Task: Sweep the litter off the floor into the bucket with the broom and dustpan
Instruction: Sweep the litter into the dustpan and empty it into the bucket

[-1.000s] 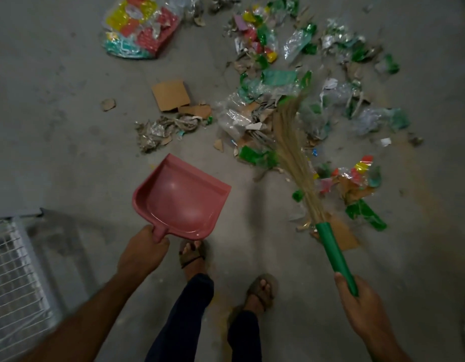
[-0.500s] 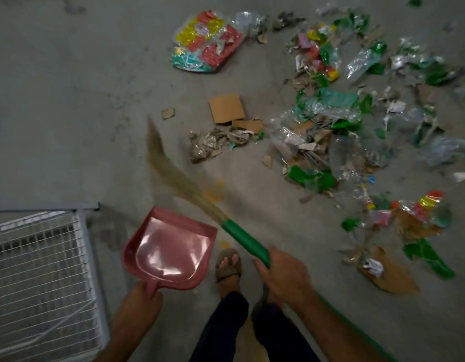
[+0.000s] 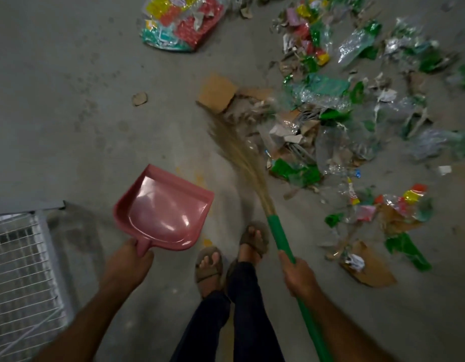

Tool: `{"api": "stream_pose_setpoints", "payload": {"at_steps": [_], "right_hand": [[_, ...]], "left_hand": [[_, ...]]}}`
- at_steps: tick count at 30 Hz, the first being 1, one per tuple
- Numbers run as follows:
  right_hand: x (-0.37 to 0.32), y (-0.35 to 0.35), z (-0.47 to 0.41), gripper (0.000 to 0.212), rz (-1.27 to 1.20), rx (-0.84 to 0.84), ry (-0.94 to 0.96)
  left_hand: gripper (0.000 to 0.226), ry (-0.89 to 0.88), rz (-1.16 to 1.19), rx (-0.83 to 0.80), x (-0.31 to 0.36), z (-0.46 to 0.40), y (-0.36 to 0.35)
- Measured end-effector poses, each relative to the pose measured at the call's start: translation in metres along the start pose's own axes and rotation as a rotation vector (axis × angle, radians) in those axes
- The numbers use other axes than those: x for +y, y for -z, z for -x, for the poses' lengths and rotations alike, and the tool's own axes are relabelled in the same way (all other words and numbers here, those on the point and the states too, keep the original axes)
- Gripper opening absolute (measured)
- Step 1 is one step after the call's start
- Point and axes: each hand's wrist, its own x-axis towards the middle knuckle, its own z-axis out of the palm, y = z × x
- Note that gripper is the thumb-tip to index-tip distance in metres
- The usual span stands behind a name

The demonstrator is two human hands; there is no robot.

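Fingers (image 3: pixel 143 258) grip dustpan (image 3: pixel 164 209) beside bare floor (image 3: pixel 69 113).

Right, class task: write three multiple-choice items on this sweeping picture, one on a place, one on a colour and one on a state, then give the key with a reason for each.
1. Where does the flat square of cardboard lie?
A. in the dustpan
B. on the floor by the broom's bristle tips
C. under the person's foot

2. What colour is the broom handle?
A. green
B. pink
C. white

3. What state is the dustpan in?
A. heaped with wrappers
B. upside down on the floor
C. empty, held by its handle

Key:
1 B, the cardboard sits on the concrete floor at the far end of the bristles.
2 A, the handle gripped by the right hand is green.
3 C, the pink pan shows only its shiny inside, and the left hand grips its handle.
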Motion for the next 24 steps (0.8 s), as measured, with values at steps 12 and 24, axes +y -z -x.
{"api": "stream_pose_setpoints", "payload": {"at_steps": [12, 24], "right_hand": [[0.139, 0.139, 0.035, 0.05, -0.14, 0.288, -0.056], [0.148, 0.156, 0.108, 0.033, -0.248, 0.316, 0.054]], "left_hand": [[0.017, -0.119, -0.02, -0.086, 0.127, 0.024, -0.027], [0.016, -0.178, -0.056, -0.066, 0.172, 0.029, -0.003]]}}
